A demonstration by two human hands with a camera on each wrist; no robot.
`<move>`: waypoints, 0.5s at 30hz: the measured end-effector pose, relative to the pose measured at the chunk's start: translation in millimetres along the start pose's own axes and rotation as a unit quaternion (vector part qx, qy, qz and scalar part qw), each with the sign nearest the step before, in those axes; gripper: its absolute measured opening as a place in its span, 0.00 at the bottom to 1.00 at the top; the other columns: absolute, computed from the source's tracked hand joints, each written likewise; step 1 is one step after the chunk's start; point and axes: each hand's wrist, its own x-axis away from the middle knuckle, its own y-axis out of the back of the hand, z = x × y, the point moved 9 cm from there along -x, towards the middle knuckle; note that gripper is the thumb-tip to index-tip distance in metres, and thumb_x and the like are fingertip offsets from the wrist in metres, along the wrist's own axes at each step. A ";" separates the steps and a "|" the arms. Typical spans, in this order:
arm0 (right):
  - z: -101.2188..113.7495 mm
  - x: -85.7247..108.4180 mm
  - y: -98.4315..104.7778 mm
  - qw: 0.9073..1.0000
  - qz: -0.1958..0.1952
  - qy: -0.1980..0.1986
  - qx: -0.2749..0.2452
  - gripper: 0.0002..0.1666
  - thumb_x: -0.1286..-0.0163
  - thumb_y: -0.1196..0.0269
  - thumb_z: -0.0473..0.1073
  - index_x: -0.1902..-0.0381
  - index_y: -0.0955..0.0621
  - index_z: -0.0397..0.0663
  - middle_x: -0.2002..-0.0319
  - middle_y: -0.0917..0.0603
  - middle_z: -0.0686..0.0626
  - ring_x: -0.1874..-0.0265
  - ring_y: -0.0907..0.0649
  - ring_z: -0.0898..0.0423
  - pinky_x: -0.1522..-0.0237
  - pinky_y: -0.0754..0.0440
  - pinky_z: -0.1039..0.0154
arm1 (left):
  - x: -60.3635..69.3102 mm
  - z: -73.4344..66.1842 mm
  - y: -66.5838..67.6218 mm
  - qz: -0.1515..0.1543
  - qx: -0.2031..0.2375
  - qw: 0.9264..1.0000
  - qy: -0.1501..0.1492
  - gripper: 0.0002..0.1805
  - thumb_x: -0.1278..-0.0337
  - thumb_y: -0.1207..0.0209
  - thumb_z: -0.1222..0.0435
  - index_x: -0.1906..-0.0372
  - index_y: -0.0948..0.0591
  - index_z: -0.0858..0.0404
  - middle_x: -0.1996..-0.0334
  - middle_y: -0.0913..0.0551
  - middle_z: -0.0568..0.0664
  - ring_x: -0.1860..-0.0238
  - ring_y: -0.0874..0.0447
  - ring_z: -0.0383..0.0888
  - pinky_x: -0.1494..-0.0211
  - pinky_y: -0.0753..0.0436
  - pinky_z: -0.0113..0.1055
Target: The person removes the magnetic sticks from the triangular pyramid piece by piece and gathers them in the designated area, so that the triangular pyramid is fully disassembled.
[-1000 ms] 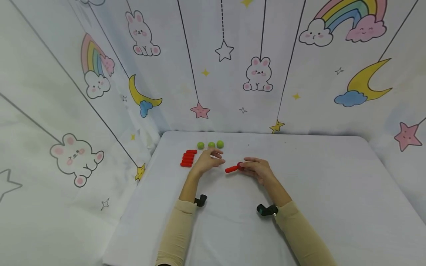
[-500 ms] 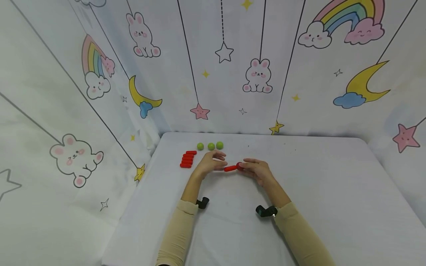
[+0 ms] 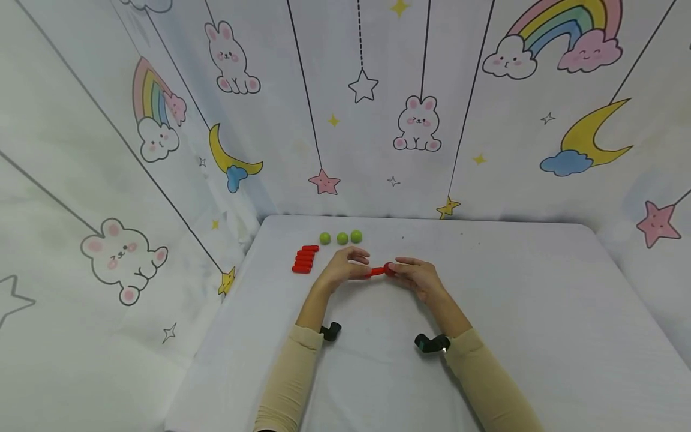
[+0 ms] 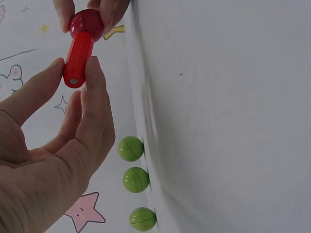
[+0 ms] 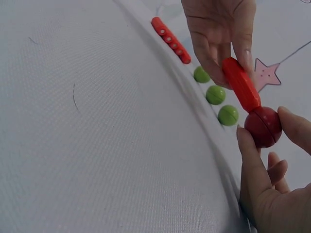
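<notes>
A dark red ball [image 5: 263, 127] is pinched between the thumb and fingers of my right hand [image 3: 418, 278]. Joined end to end with it is a bright red ridged rod [image 4: 79, 59], whose free end shows a small metallic disc in the left wrist view. My left hand [image 3: 345, 266] pinches that rod near its free end, thumb on one side and fingertips on the other. Both pieces are held up above the white table [image 3: 513, 312], between the two hands.
Several red rods [image 3: 303, 260] lie side by side on the table's left part. Behind the left hand, three green balls [image 3: 342, 238] sit in a row near the far edge. A patterned curtain [image 3: 378, 132] hangs behind the table.
My left hand has moved right and slightly down, and now grips the free end of the red rod. The rod has tilted closer to level. My right hand stays nearly still, holding the ball.
</notes>
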 end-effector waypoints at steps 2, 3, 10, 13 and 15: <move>0.3 0.4 0.0 1.000 -0.001 0.000 0.002 0.38 0.35 0.24 0.38 0.30 0.24 0.35 0.39 0.17 0.38 0.50 0.12 0.52 0.44 0.15 0.57 | -0.7 0.7 -1.8 0.005 0.006 1.000 0.002 0.29 0.39 0.29 0.70 0.34 0.24 0.72 0.41 0.19 0.65 0.50 0.13 0.50 0.45 0.12 0.41; 0.4 0.6 0.1 1.000 -0.002 0.000 0.003 0.38 0.35 0.24 0.39 0.30 0.24 0.35 0.38 0.18 0.38 0.50 0.12 0.52 0.44 0.15 0.57 | -0.9 0.9 -2.5 0.006 0.007 1.000 0.002 0.29 0.39 0.29 0.70 0.34 0.24 0.72 0.40 0.20 0.66 0.50 0.13 0.50 0.45 0.12 0.41; 1.2 0.2 -0.5 1.000 0.001 0.003 -0.011 0.37 0.35 0.25 0.36 0.30 0.25 0.34 0.37 0.19 0.37 0.50 0.12 0.52 0.45 0.14 0.57 | -0.3 -0.2 -0.4 -0.008 0.007 1.000 -0.003 0.30 0.41 0.27 0.70 0.35 0.23 0.71 0.40 0.19 0.67 0.50 0.13 0.50 0.45 0.12 0.41; 0.7 -0.8 -0.2 1.000 0.003 0.004 -0.014 0.39 0.35 0.24 0.37 0.29 0.25 0.34 0.38 0.18 0.38 0.50 0.12 0.52 0.44 0.15 0.57 | -0.2 -0.7 3.6 -0.025 0.009 1.000 -0.004 0.31 0.43 0.26 0.70 0.35 0.22 0.71 0.42 0.18 0.66 0.50 0.14 0.51 0.46 0.12 0.41; 0.3 -1.4 0.1 1.000 0.004 0.005 -0.015 0.40 0.36 0.23 0.38 0.29 0.26 0.35 0.38 0.19 0.38 0.50 0.12 0.52 0.44 0.15 0.57 | -0.2 -0.3 5.9 -0.036 0.008 0.999 -0.003 0.31 0.44 0.26 0.70 0.36 0.22 0.71 0.43 0.17 0.64 0.50 0.14 0.51 0.47 0.12 0.41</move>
